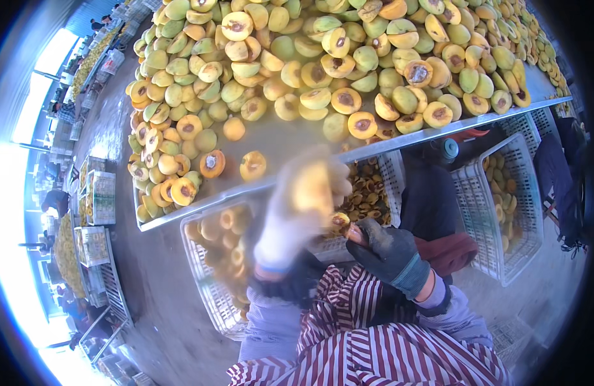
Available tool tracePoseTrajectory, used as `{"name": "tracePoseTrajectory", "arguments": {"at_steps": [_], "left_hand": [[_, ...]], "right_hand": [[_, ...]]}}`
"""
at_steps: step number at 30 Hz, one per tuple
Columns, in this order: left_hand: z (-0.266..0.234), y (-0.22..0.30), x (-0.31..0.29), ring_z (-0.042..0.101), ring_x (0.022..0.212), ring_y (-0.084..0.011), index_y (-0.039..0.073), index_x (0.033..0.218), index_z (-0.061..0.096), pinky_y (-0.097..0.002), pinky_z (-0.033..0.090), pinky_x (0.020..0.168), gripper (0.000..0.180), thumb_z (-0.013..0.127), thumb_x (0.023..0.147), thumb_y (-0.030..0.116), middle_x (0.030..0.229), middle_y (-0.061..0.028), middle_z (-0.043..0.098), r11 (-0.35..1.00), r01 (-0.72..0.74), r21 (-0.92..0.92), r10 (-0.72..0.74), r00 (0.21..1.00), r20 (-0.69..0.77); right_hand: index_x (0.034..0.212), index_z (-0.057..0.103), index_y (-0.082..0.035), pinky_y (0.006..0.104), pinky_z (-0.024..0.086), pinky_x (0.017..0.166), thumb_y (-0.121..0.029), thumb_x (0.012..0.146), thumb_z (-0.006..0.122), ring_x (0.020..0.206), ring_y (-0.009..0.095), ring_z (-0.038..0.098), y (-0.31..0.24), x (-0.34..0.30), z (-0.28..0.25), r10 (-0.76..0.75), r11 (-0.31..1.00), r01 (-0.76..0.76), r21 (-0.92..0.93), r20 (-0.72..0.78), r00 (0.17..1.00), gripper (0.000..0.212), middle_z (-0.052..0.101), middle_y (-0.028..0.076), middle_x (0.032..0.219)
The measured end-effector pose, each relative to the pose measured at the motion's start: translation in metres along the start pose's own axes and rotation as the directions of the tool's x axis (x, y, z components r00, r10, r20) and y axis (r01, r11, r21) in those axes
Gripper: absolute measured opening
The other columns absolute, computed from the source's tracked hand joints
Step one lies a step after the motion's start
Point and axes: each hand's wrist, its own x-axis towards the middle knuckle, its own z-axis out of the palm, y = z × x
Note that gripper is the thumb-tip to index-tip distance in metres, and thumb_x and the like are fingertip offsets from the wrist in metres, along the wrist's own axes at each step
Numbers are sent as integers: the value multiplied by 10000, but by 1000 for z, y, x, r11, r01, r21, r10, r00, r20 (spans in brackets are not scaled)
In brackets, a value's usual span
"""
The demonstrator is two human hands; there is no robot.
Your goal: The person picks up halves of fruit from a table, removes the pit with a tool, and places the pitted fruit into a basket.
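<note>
My left hand [290,209], in a white glove and smeared by motion, is closed around a yellow peach half [311,186] just past the table's near edge. My right hand [388,254], in a dark glove with a teal cuff, grips a short-handled pitting tool [355,233]. Its tip points at the left hand, and a small yellow-brown piece [340,220] shows there; whether it touches the peach I cannot tell. Below lies a heap of brown pits and scraps [367,193]. Many peach halves [346,100], several with pits showing, cover the metal table [271,138].
A white crate [195,257] with hollowed peach halves stands at my left, partly behind my left arm. Another white crate [525,248] holding fruit stands at the right, near a person's dark-trousered legs [557,167]. The table's raised metal rim [400,143] runs across in front of me.
</note>
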Motion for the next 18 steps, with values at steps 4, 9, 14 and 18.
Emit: {"name": "tracePoseTrajectory", "arguments": {"at_steps": [4, 9, 14, 18], "left_hand": [[-5, -19, -5, 613, 761, -180, -13, 1206, 444, -275, 505, 676, 396, 520, 900, 226, 1018, -158, 602, 954, 260, -150, -282, 947, -154], [2, -16, -23, 623, 791, -207, -35, 1146, 486, -261, 531, 643, 337, 493, 909, 204, 1046, -176, 593, 906, 155, -394, -231, 961, -153], [15, -9, -34, 615, 864, -279, -39, 1247, 401, -351, 535, 729, 567, 507, 880, 379, 1070, -197, 567, 729, 189, -658, -298, 953, -56], [22, -1, -42, 598, 923, -304, -44, 1286, 352, -386, 507, 800, 679, 485, 870, 476, 1129, -215, 528, 889, 182, -421, -219, 975, -42]], "right_hand": [[919, 549, -40, 380, 462, 499, -149, 779, 664, 576, 337, 606, -10, -4, -8, -156, 981, 141, -131, -111, 981, 211, 587, 148, 641], [991, 540, -18, 360, 470, 527, -128, 772, 664, 606, 316, 626, -21, -8, -19, -101, 991, 108, 76, -85, 991, 274, 600, 146, 670], [1017, 528, 6, 335, 466, 554, -109, 776, 653, 625, 280, 630, -30, -11, -22, -82, 943, 103, 316, -82, 993, 295, 597, 143, 698], [1012, 523, 16, 335, 459, 547, -104, 786, 641, 616, 265, 623, -34, -15, -21, -39, 931, 56, 362, -56, 998, 282, 590, 141, 699]]}}
